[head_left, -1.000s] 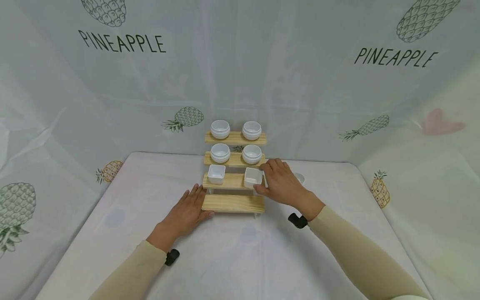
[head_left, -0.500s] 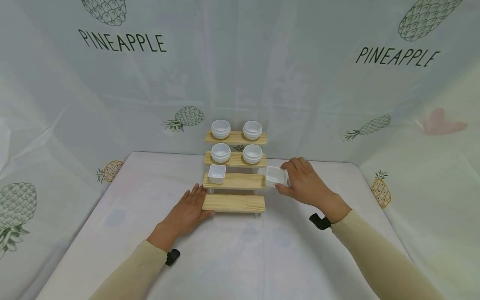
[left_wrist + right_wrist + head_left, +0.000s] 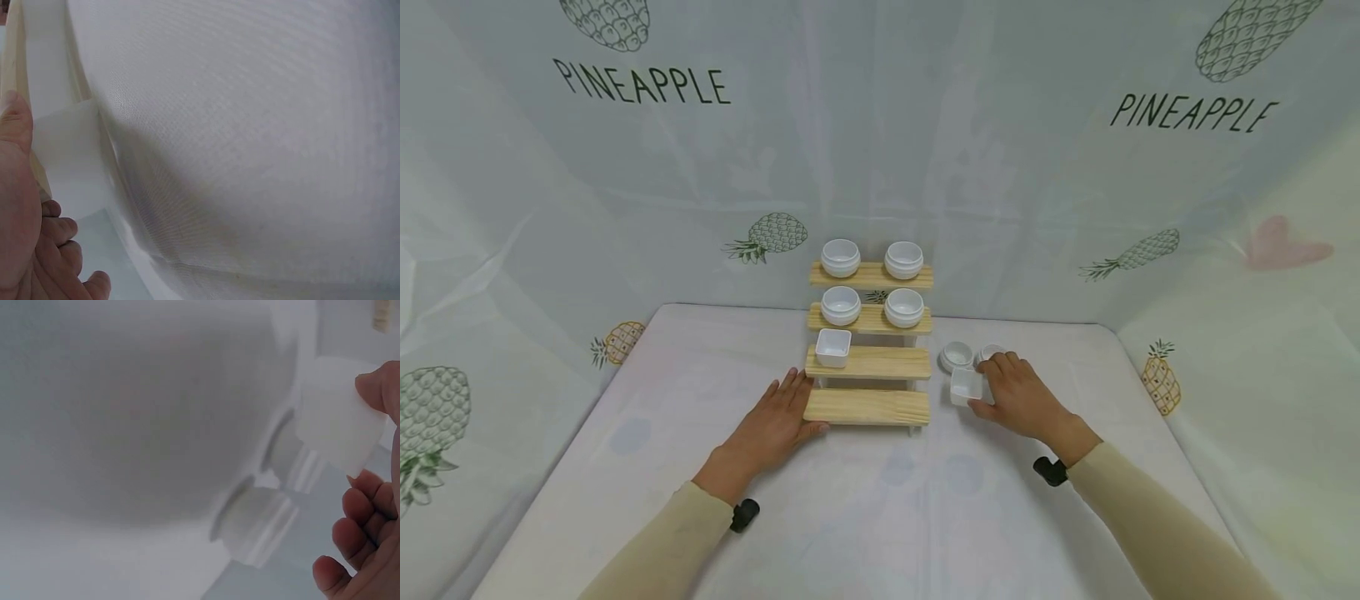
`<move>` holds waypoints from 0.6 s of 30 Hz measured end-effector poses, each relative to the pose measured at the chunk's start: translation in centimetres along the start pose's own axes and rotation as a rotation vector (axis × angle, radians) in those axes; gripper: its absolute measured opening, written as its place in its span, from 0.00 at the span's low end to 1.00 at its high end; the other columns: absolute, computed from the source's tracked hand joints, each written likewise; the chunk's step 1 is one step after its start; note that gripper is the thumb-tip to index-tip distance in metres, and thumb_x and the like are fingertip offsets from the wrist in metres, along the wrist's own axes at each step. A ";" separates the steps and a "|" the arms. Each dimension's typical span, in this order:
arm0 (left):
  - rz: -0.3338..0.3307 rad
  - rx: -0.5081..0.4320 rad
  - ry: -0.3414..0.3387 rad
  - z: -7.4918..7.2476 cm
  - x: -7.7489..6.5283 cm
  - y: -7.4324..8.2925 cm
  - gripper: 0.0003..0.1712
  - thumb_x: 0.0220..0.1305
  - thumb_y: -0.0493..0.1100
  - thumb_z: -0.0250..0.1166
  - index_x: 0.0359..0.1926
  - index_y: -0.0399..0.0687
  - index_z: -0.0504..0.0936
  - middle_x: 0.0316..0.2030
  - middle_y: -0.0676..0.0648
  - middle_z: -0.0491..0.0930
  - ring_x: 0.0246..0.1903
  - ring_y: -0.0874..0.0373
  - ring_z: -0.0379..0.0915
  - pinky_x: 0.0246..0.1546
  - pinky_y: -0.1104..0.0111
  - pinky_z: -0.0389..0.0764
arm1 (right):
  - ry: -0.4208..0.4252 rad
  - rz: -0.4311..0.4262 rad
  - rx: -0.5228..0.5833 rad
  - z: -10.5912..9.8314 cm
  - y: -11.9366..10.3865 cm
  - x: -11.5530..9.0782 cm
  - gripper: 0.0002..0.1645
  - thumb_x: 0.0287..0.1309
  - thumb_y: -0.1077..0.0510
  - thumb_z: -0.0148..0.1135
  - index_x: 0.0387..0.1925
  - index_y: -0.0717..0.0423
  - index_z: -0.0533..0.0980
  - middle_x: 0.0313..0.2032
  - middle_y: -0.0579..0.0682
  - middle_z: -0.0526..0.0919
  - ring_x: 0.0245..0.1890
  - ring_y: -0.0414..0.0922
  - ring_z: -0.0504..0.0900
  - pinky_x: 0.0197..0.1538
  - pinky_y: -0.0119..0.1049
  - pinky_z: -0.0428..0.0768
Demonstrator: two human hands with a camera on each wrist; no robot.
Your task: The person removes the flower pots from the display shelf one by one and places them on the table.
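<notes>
My right hand [image 3: 1022,400] pinches a small white square bowl [image 3: 966,387] between thumb and fingers, right of a four-step wooden display stand [image 3: 867,407]. The right wrist view shows the thumb on one side of this square bowl [image 3: 337,415], fingertips at the other. Just behind it on the table are two white round bowls [image 3: 957,357], the farther one partly covered by the fingers. My left hand [image 3: 772,427] rests against the stand's left side, fingers extended, thumb by the lowest step. In the left wrist view the thumb [image 3: 15,122] lies along the wood edge.
Four tiers rise toward the back. White round bowls [image 3: 840,306] stand in pairs on the upper two steps. Another white square bowl [image 3: 832,347] sits at the left of the third step down. A white cloth covers the table [image 3: 865,517]; a pineapple-print curtain [image 3: 880,150] hangs behind.
My right hand has carried the square bowl off the third step's right end, rightward and then toward me, beside the stand. The round bowls behind it have come into view. My left hand has stayed put.
</notes>
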State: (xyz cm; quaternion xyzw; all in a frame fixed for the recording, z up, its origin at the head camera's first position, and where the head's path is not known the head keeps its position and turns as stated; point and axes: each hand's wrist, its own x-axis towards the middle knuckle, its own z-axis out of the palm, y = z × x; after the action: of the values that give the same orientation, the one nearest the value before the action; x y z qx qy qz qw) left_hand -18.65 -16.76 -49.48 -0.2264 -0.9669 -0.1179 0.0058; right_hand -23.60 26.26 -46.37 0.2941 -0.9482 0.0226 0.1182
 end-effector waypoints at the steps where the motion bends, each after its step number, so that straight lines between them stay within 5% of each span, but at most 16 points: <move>1: 0.000 -0.002 0.000 0.0 0.0 0.0 0.52 0.77 0.63 0.60 0.79 0.25 0.55 0.79 0.26 0.56 0.81 0.33 0.47 0.79 0.40 0.59 | -0.006 -0.001 -0.001 0.4 0.0 -0.1 0.36 0.61 0.42 0.77 0.55 0.66 0.77 0.49 0.59 0.80 0.47 0.54 0.75 0.49 0.49 0.79; 18: -0.005 -0.022 0.003 -0.1 -0.1 0.2 0.52 0.77 0.62 0.60 0.80 0.25 0.54 0.79 0.26 0.56 0.81 0.34 0.47 0.79 0.40 0.58 | -0.012 -0.014 -0.016 2.4 0.1 0.4 0.35 0.64 0.42 0.75 0.56 0.65 0.77 0.48 0.57 0.79 0.47 0.53 0.74 0.48 0.48 0.79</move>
State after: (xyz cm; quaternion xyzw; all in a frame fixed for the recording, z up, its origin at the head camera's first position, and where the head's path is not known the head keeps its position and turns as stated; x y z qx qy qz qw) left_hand -18.47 -16.65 -49.32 -0.2238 -0.9661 -0.1289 0.0044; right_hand -24.47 25.81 -48.58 0.3001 -0.9469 0.0124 0.1151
